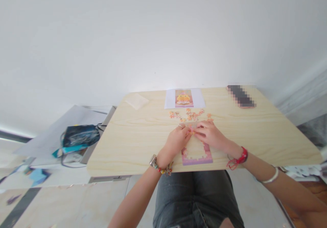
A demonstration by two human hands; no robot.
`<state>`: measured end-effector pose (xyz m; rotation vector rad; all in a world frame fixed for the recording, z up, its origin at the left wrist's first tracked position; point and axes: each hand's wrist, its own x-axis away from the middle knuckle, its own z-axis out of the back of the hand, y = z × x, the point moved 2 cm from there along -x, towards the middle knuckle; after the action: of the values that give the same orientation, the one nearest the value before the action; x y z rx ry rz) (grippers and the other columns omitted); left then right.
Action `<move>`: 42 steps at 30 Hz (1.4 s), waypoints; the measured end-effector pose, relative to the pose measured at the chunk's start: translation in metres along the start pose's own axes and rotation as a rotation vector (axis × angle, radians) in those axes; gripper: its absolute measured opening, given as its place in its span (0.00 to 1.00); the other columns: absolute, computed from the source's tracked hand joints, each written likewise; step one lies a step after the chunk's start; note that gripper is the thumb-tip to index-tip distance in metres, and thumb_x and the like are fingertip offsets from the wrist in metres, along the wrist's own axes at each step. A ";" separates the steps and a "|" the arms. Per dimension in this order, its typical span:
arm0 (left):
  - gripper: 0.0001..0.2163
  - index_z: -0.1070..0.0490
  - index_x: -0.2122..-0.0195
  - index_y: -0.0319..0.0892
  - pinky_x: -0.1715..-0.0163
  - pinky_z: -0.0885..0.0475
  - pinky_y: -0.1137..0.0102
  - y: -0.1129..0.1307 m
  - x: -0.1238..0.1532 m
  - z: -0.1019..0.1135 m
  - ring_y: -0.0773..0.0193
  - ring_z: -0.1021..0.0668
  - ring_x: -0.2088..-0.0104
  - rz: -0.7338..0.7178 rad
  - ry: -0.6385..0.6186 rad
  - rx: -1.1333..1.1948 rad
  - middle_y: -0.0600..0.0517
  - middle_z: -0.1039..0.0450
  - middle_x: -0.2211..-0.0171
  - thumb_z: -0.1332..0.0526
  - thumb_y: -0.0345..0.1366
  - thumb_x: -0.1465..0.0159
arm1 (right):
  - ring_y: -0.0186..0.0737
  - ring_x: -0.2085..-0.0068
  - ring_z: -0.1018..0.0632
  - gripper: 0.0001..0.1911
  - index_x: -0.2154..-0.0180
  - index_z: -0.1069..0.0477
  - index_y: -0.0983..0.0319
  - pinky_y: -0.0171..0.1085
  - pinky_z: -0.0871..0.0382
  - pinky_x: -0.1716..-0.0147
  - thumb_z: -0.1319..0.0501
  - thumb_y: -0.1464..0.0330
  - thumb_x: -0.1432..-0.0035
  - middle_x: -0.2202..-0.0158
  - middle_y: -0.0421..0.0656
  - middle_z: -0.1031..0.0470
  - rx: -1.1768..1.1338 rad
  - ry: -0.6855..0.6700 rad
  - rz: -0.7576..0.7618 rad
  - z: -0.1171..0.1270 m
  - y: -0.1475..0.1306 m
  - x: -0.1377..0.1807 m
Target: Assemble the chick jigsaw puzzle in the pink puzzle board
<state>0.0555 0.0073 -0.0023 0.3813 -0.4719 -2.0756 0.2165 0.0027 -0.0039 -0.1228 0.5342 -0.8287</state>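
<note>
Two hands meet at the middle of the wooden table [133,142], right above the far edge of a partly built puzzle [196,152]. Your left hand [177,137] lies with its fingers curled down and touching the puzzle's far edge; it wears a ring, and a watch and a bead bracelet sit on the wrist. Your right hand [209,133] is just beside it, fingers bent and pinched toward the left hand, but I cannot tell if a piece is held between the fingertips, because this spot is too small and blurred. A red cord is tied on the right wrist, and a silver bangle is further up the arm. The puzzle has a pink and purple frame finished along its near side, and its middle is bare. Just beyond the hands, loose puzzle pieces [190,114] are scattered in a small group. Farther away lies a reference picture [184,98] that shows a yellow figure on pink. At the far left is a small clear bag [137,101], and at the far right a phone [241,96]. Left of the table, lower down, a dark blue bag [80,136] rests.
</note>
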 end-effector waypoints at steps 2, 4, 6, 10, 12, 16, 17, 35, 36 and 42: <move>0.08 0.32 0.65 0.42 0.69 0.33 0.71 0.001 0.000 -0.001 0.63 0.28 0.69 0.030 -0.017 -0.046 0.50 0.33 0.69 0.49 0.34 0.39 | 0.37 0.65 0.30 0.09 0.68 0.26 0.60 0.40 0.40 0.62 0.45 0.69 0.44 0.68 0.44 0.30 0.006 -0.016 0.003 -0.001 -0.001 0.000; 0.07 0.32 0.67 0.41 0.70 0.34 0.71 0.003 0.001 -0.002 0.62 0.28 0.68 0.049 -0.022 -0.090 0.49 0.33 0.69 0.49 0.35 0.39 | 0.38 0.64 0.30 0.09 0.67 0.26 0.60 0.40 0.40 0.62 0.45 0.69 0.44 0.67 0.44 0.30 0.014 -0.031 0.006 -0.002 -0.001 0.001; 0.07 0.32 0.67 0.41 0.70 0.34 0.70 0.004 0.002 -0.003 0.62 0.28 0.68 0.054 -0.021 -0.120 0.49 0.33 0.69 0.49 0.35 0.39 | 0.38 0.63 0.30 0.09 0.66 0.26 0.59 0.41 0.40 0.61 0.45 0.69 0.44 0.67 0.44 0.29 0.022 -0.038 0.007 -0.003 -0.001 0.002; 0.07 0.32 0.66 0.42 0.70 0.34 0.70 0.005 0.004 -0.004 0.61 0.28 0.67 0.074 -0.016 -0.138 0.48 0.33 0.68 0.49 0.35 0.39 | 0.38 0.62 0.30 0.09 0.66 0.27 0.60 0.41 0.41 0.61 0.46 0.69 0.43 0.66 0.44 0.29 0.040 -0.036 0.003 -0.004 -0.003 0.003; 0.07 0.32 0.65 0.42 0.70 0.33 0.70 0.005 0.004 -0.004 0.61 0.28 0.66 0.091 -0.015 -0.134 0.48 0.32 0.67 0.49 0.35 0.40 | 0.39 0.62 0.30 0.09 0.65 0.27 0.60 0.41 0.42 0.61 0.46 0.69 0.43 0.66 0.45 0.29 0.053 -0.038 0.003 -0.004 -0.004 0.002; 0.08 0.32 0.63 0.42 0.69 0.33 0.71 0.005 0.005 -0.003 0.62 0.27 0.66 0.095 0.001 -0.123 0.49 0.32 0.66 0.48 0.35 0.40 | 0.38 0.62 0.30 0.08 0.67 0.28 0.61 0.40 0.43 0.61 0.46 0.70 0.43 0.67 0.45 0.30 0.086 -0.033 0.017 -0.003 -0.007 0.002; 0.08 0.32 0.63 0.42 0.68 0.33 0.71 0.005 0.005 -0.003 0.63 0.27 0.66 0.093 0.007 -0.122 0.49 0.32 0.66 0.48 0.35 0.40 | 0.38 0.62 0.30 0.09 0.67 0.28 0.61 0.40 0.43 0.61 0.46 0.70 0.43 0.67 0.44 0.29 0.095 -0.024 0.026 -0.002 -0.007 0.003; 0.11 0.32 0.68 0.41 0.70 0.33 0.73 0.012 0.009 -0.008 0.64 0.28 0.67 0.065 -0.003 -0.299 0.50 0.32 0.68 0.52 0.36 0.37 | 0.37 0.65 0.32 0.10 0.70 0.26 0.62 0.39 0.46 0.63 0.47 0.71 0.43 0.69 0.44 0.29 0.181 0.017 0.063 -0.003 -0.010 0.008; 0.11 0.32 0.68 0.41 0.70 0.33 0.72 0.012 0.010 -0.008 0.64 0.28 0.67 0.052 -0.009 -0.313 0.50 0.32 0.68 0.53 0.35 0.37 | 0.37 0.65 0.32 0.11 0.70 0.26 0.62 0.39 0.46 0.64 0.47 0.71 0.43 0.69 0.44 0.29 0.184 0.020 0.063 -0.003 -0.010 0.008; 0.11 0.32 0.68 0.41 0.69 0.33 0.72 0.012 0.013 -0.008 0.64 0.27 0.67 0.012 -0.043 -0.355 0.49 0.31 0.68 0.53 0.33 0.36 | 0.36 0.65 0.33 0.11 0.71 0.28 0.62 0.38 0.47 0.64 0.48 0.71 0.42 0.70 0.43 0.31 0.225 0.004 0.076 -0.005 -0.010 0.009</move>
<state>0.0614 -0.0107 -0.0051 0.1237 -0.1230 -2.1071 0.2123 -0.0097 -0.0085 0.1053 0.4427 -0.8092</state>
